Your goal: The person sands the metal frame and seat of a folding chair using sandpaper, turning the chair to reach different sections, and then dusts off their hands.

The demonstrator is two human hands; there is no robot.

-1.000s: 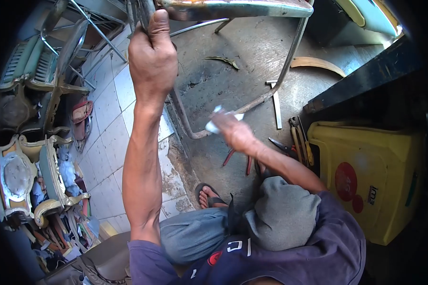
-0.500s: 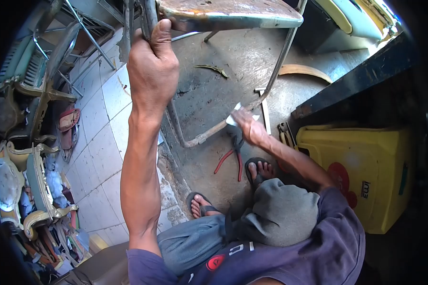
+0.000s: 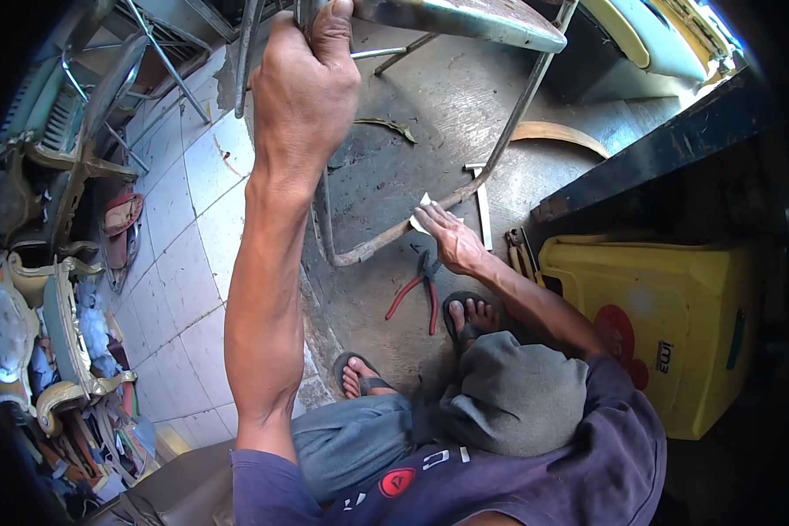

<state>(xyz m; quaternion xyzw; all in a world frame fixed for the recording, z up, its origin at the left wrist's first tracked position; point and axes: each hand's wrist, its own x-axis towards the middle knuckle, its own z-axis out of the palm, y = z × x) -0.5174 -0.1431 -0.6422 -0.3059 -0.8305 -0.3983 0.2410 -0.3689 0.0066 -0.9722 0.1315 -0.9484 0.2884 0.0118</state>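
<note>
From the head camera, the top edge cuts off the metal chair [image 3: 460, 24], and its upper frame is out of sight. The left hand [image 3: 307, 92] grips a tube beside the seat, fingers curled around it and thumb along the near side; the fingertips are mostly hidden. The right hand [image 3: 458, 241] has its fingers pressed together on a white sheet [image 3: 422, 221], holding it against the chair's lower bar [image 3: 368, 249]; its thumb and underside cannot be made out.

Half a second ago the right hand was blurred; now it is crisp, and more of the head of the pliers [image 3: 431, 294] shows. The left hand sits farther right in view, and less of the seat's top is visible.

The bar is round tubing, brown and rough-looking, bent at the corner. The seat edge is shiny but stained. The pliers have red handles and lie splayed on grey, scuffed floor [image 3: 373, 320], near a glossy yellow box [image 3: 653, 324].
</note>
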